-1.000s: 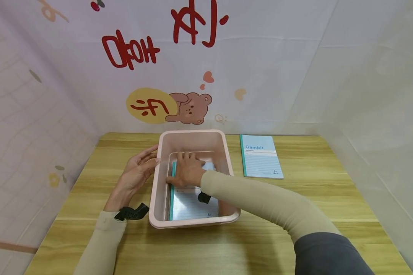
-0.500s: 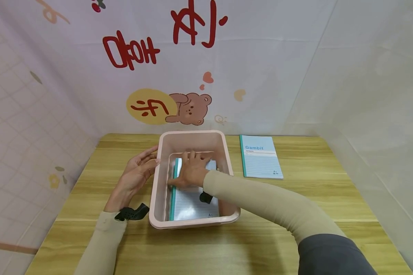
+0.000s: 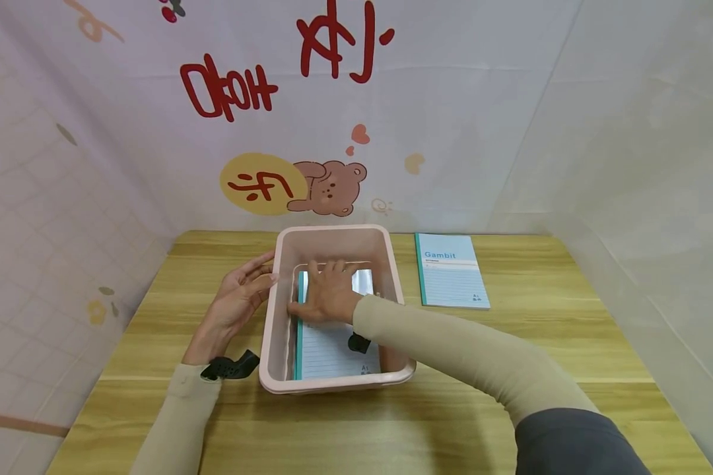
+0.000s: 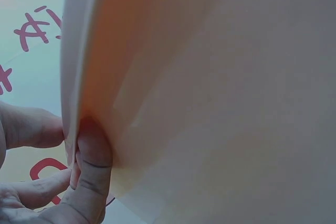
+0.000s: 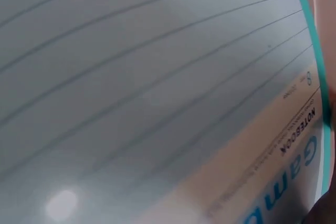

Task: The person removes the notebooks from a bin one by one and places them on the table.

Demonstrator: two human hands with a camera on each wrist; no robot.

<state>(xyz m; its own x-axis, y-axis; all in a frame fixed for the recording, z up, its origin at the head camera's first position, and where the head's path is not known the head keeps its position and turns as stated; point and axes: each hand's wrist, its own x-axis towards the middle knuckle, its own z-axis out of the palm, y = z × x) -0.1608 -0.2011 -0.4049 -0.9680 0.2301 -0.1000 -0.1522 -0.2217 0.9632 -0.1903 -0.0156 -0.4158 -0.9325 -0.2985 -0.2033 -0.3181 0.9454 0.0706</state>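
A pale pink plastic bin (image 3: 339, 384) stands on the table in the head view. My left hand (image 3: 237, 298) grips its left rim; the left wrist view shows thumb and fingers (image 4: 93, 166) on either side of that rim. Inside the bin lies a light blue notebook (image 3: 327, 353) with a teal spine along the bin's left wall. Over its upper half my right hand (image 3: 331, 295) rests with fingers spread, the thumb reaching toward the left wall. The right wrist view is filled by the notebook's lined cover (image 5: 136, 87), its printed title at the lower right.
Right of the bin, another notebook (image 3: 453, 280) marked Gambit lies flat on the wooden table (image 3: 541, 316). Behind the table hangs a white cloth (image 3: 469, 99) with red characters and a bear print. Pale cloth also encloses both sides.
Under my right hand the notebook in the bin has slid slightly away from me, and its left edges now line up more closely. My left hand has kept its place on the rim.
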